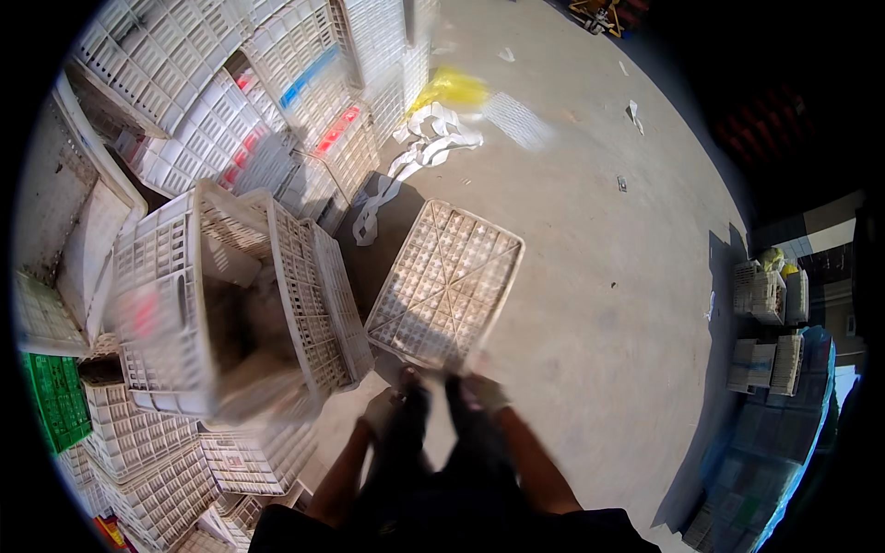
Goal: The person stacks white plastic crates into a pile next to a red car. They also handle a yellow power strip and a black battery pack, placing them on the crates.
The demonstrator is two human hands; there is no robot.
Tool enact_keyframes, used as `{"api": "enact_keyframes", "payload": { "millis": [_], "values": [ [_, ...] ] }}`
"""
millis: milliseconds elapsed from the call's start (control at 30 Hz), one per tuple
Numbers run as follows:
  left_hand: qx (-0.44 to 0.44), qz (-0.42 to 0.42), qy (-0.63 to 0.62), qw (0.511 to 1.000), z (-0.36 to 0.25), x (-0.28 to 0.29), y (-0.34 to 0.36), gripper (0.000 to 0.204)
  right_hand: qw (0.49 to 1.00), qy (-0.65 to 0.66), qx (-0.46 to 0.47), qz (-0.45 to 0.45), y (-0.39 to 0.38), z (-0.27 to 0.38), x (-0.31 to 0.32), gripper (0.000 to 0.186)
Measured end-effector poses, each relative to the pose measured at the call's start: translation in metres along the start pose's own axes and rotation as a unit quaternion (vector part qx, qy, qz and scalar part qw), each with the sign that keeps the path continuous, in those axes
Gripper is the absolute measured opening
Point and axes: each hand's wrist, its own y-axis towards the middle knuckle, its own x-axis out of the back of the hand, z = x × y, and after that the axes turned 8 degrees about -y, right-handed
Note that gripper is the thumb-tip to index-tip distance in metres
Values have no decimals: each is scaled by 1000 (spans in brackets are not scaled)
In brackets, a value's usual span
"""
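Observation:
A white lattice plastic crate [447, 281] lies bottom-up and slightly tilted on the concrete floor in front of me. Both my hands wear light gloves and are blurred by motion. My left hand [380, 410] is low, a little short of the crate's near corner. My right hand [484, 392] is just below that same near edge. Blur hides whether either hand touches the crate or how the fingers are set. My dark trouser legs show between my forearms.
Tall stacks of white crates [230, 313] crowd the left side, with a green crate [55, 396] at the far left. White straps [415, 152] and a yellow bag [449, 89] lie on the floor beyond. Small crate stacks [765, 304] and a blue-covered pile [774, 452] stand at the right.

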Motion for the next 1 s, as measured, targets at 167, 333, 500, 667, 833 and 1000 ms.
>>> {"api": "enact_keyframes", "payload": {
  "millis": [167,333,500,667,833,1000],
  "values": [
    [25,-77,21,996,124,-17,-55,44,919,-335,208,-22,-13,24,-13,39],
    [144,-131,-63,979,188,-15,-99,40,911,-372,175,-17,-49,92,-13,47],
    [161,-25,12,987,145,-16,-102,41,942,-258,206,-61,-75,143,13,41],
    [177,-112,-66,976,118,-32,-43,51,979,-145,125,-73,-78,159,62,38],
    [148,-223,-290,919,92,-46,-33,41,972,-168,142,-79,-9,186,107,35],
    [202,-388,-437,786,28,-101,-54,38,986,-138,-18,89,102,294,157,24]
  ]
}}
